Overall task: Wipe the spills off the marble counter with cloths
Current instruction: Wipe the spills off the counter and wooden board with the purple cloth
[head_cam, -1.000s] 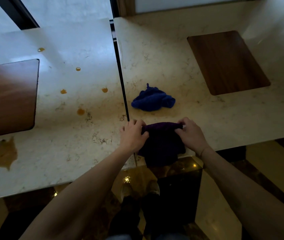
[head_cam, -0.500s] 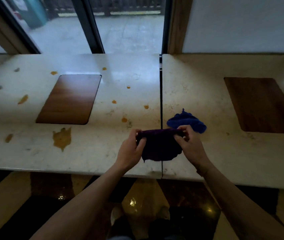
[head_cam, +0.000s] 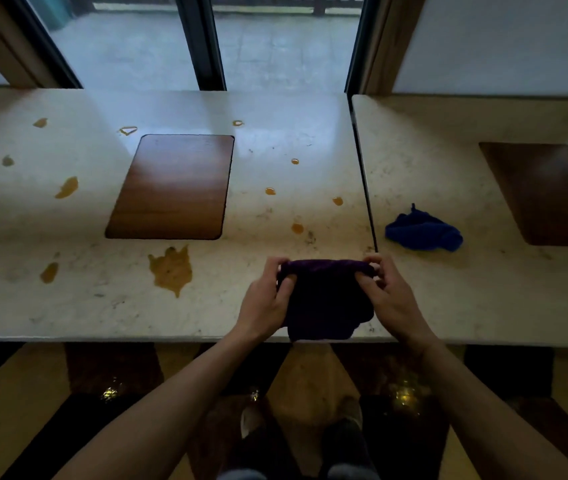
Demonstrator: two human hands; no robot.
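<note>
A dark purple cloth (head_cam: 324,303) hangs over the front edge of the marble counter (head_cam: 68,306), held by its top corners. My left hand (head_cam: 267,299) grips its left corner and my right hand (head_cam: 388,296) its right corner. A crumpled blue cloth (head_cam: 423,230) lies on the right counter slab, just past the seam. Amber spills dot the left slab: a large puddle (head_cam: 171,270) left of my hands, small drops (head_cam: 297,228) ahead of them, and several more farther left.
A dark seam (head_cam: 365,188) splits the counter into two slabs. A wooden inset panel (head_cam: 175,187) sits in the left slab, another (head_cam: 545,195) in the right. Windows and a wall stand behind the counter. Polished patterned floor lies below.
My view has shifted left and pulled back, showing more of the spill-covered left slab. Both hands still hold the purple cloth, now a little left of the seam.
</note>
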